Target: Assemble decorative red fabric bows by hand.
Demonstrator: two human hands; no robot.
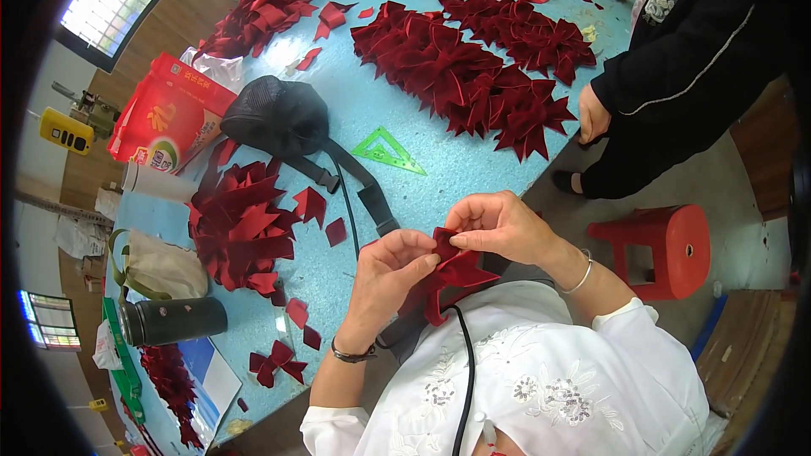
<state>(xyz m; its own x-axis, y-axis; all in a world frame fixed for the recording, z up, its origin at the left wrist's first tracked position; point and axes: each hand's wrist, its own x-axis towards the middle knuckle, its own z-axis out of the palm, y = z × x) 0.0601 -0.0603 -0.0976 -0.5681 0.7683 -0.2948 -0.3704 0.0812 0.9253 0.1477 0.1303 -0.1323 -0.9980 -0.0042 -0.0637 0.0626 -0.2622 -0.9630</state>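
Note:
Close to my body at the table's near edge, my left hand [390, 274] and my right hand [504, 226] both pinch a dark red velvet fabric piece [459, 270]. Thumb and fingertips of each hand meet at its upper part, and its pointed folds hang below. To the left of my left hand lie a small red bow [277, 363], loose red fabric squares [310, 205] and a heap of folded red fabric [241, 228]. Long rows of red bows [456, 67] cover the table's far middle.
On the blue table [296, 177] lie a black waist bag [277, 116] with straps, a green set square [389, 150], a red paper bag [165, 114], a cloth pouch [165, 263] and a dark bottle [173, 321]. A co-worker's hand [593, 114] hangs by the right edge; a red stool [667, 249] stands below.

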